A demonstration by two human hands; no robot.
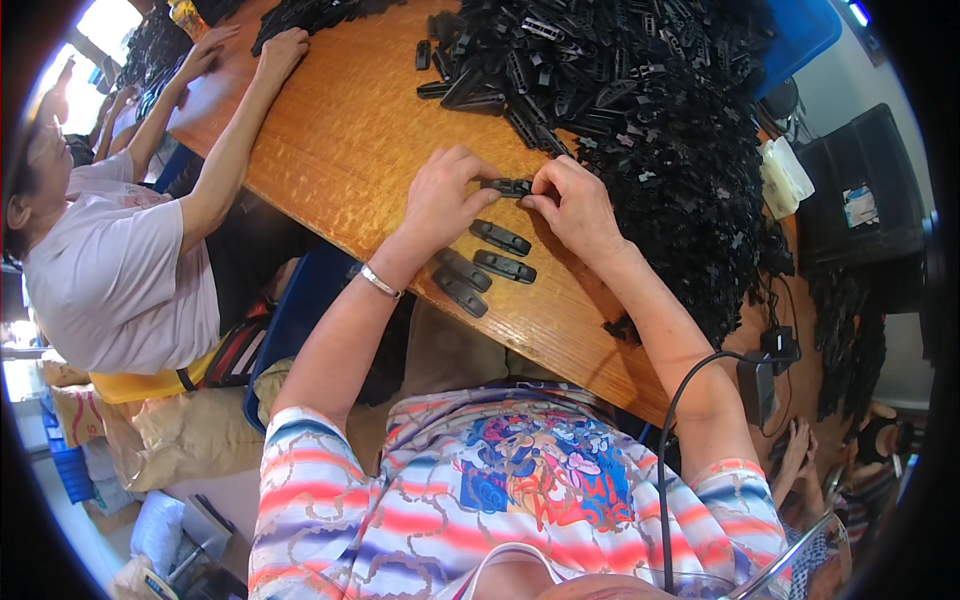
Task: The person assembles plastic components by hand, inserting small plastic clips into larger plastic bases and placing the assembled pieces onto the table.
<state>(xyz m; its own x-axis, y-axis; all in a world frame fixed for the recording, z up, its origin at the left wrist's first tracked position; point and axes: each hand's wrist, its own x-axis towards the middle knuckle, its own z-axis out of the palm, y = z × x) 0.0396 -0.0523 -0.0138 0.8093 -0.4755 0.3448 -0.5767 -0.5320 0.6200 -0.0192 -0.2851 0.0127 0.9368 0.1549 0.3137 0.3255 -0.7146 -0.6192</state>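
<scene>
From here I see the left hand and right hand pinching opposite ends of the small black piece, its long axis running crosswise between them over the worktop, neither nearer.

Workshop for small-part assembly, by look of it. Wooden tabletop carries large heap of small black parts on its right, few matching black pieces along near edge. Co-worker seated at tabletop's left side; tan sack lower left of tabletop.
</scene>
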